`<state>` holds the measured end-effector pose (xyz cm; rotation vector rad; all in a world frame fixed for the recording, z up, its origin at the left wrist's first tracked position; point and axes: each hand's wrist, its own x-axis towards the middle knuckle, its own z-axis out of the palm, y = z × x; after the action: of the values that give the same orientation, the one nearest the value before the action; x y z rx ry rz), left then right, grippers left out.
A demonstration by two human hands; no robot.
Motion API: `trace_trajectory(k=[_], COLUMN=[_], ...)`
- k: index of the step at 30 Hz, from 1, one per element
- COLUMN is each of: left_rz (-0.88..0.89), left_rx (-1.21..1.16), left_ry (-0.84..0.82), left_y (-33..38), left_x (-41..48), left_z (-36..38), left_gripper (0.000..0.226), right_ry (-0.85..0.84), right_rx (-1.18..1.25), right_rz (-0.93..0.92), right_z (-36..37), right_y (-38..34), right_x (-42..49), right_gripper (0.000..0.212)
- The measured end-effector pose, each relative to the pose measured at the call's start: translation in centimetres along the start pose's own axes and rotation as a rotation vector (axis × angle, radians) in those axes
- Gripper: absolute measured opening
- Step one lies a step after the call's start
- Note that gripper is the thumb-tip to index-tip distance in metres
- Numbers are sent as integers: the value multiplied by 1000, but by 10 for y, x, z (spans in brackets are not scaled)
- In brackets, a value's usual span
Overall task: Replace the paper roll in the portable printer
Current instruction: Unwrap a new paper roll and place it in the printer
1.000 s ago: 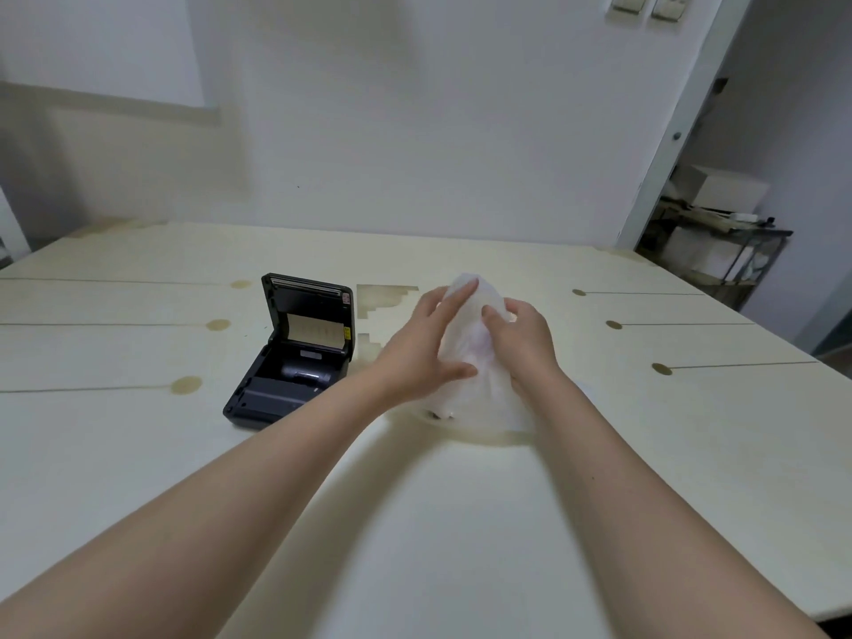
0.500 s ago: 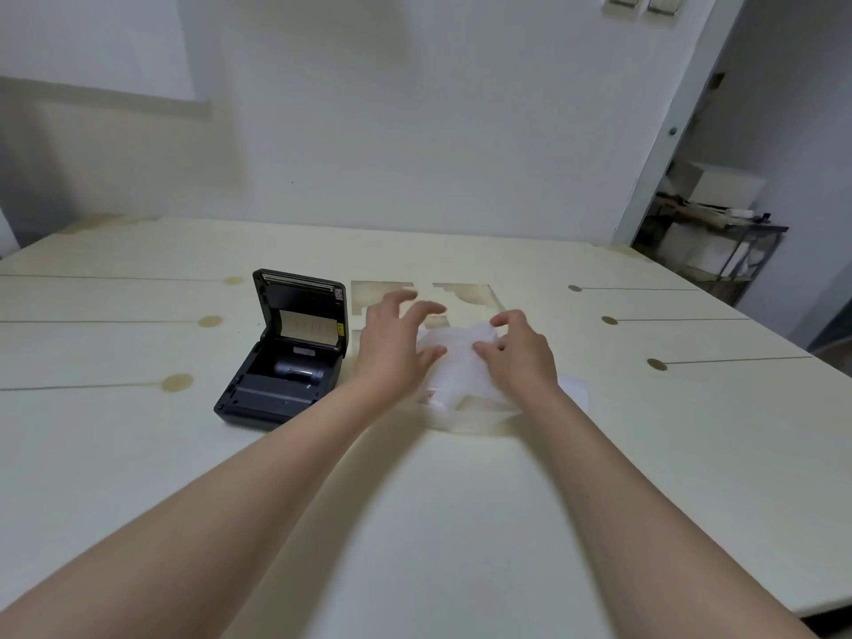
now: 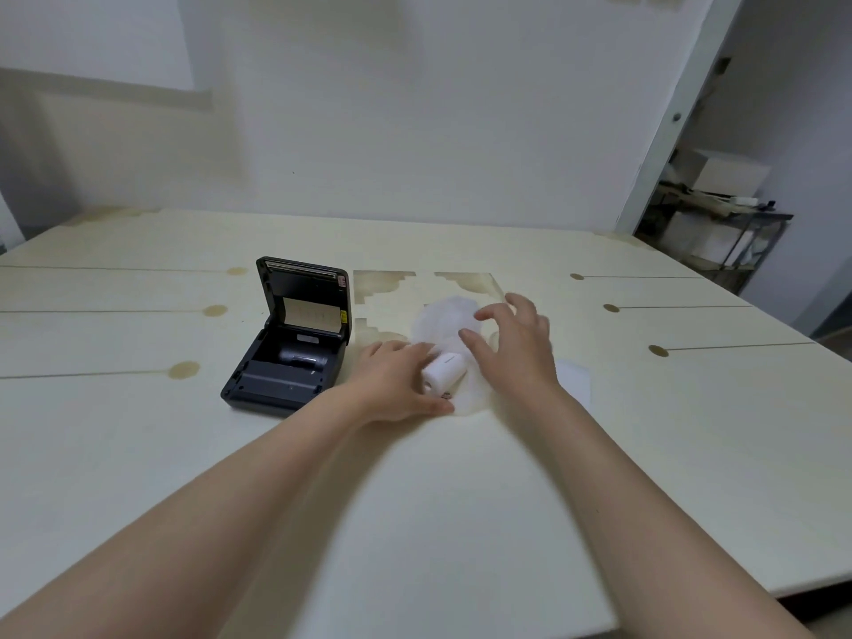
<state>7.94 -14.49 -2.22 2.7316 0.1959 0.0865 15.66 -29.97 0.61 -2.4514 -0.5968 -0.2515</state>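
**A:** Where's the paper roll?

**B:** The white paper roll (image 3: 446, 372) lies on its side on a crumpled translucent wrapper (image 3: 445, 315), between the two hands.

**A:** Is either hand holding it?

**B:** The left hand (image 3: 392, 385) is against the roll's left side. Its forefinger runs along the far edge and its thumb lies by the near end. I cannot tell if it really grips the roll or only touches it. The right hand (image 3: 516, 348) is over the wrapper just right of the roll, fingers spread and loosely bent, grasping nothing.

**A:** And the printer?

**B:** The black portable printer (image 3: 281, 385) sits just left of the left hand. Its lid (image 3: 306, 299) stands up and the paper bay is exposed. Everything rests on a cream table (image 3: 138, 431) marked with brown lines and spots. A white sheet (image 3: 574, 380) lies beside the right wrist. A metal shelf (image 3: 719, 232) with boxes stands at the far right.
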Motion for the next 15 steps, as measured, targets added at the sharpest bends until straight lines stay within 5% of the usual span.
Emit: trace_trajectory(k=[3,7,15], left_rz=[-66,-71,-115], left_rx=[-124,-229,-318], left_ry=[3,16,-43], left_y=[7,13,9], left_x=[-4,-6,-21], left_z=[5,13,8], left_gripper=[106,108,59], right_ry=[228,110,50], right_rx=[-180,-331,-390], right_rz=[7,86,198], right_z=[-2,10,31], right_y=[-12,-33,-35], right_x=[-21,-45,-54], right_gripper=[39,67,51])
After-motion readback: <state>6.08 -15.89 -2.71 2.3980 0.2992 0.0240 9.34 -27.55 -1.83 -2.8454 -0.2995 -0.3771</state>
